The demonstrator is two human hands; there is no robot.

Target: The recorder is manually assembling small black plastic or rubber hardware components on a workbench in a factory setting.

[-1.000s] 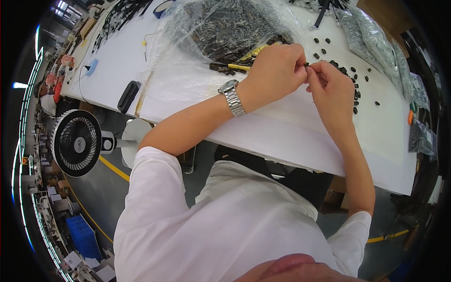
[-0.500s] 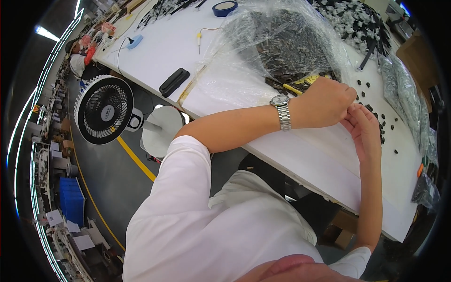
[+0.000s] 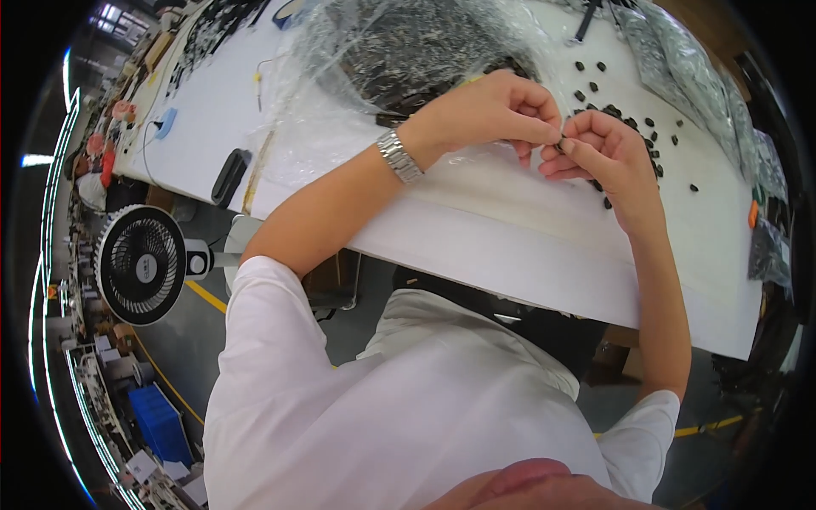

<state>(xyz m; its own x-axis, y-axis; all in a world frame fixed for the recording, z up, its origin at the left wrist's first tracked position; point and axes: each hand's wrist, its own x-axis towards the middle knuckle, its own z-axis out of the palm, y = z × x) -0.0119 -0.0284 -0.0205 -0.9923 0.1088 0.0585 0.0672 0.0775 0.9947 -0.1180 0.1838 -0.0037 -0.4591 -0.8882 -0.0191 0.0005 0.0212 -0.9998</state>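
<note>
Above the white table (image 3: 510, 242), my two hands meet fingertip to fingertip. A small black piece (image 3: 560, 145) shows between them; its kind is too small to make out. My right hand (image 3: 614, 161) pinches it between thumb and fingers. My left hand (image 3: 493, 110), with a metal-band watch (image 3: 399, 156) at the wrist, is closed, thumb against fingers, its tips touching the same piece. Behind my left hand lies a large clear plastic bag (image 3: 319, 72) full of small dark parts (image 3: 399, 55). Loose black pieces (image 3: 650, 122) are scattered beyond and beside my right hand.
Plastic-wrapped bundles (image 3: 680, 76) line the table's right side. A black case (image 3: 230, 178) lies near the left edge, with a screwdriver (image 3: 258, 89), a light-blue device (image 3: 166, 123) and tape (image 3: 287, 12) farther back. A fan (image 3: 141, 265) stands left of the table.
The view has shifted, so the table's contents sit differently in it. My hands have turned, and the small black piece now shows between their fingertips; earlier the fingers hid whatever was there.
</note>
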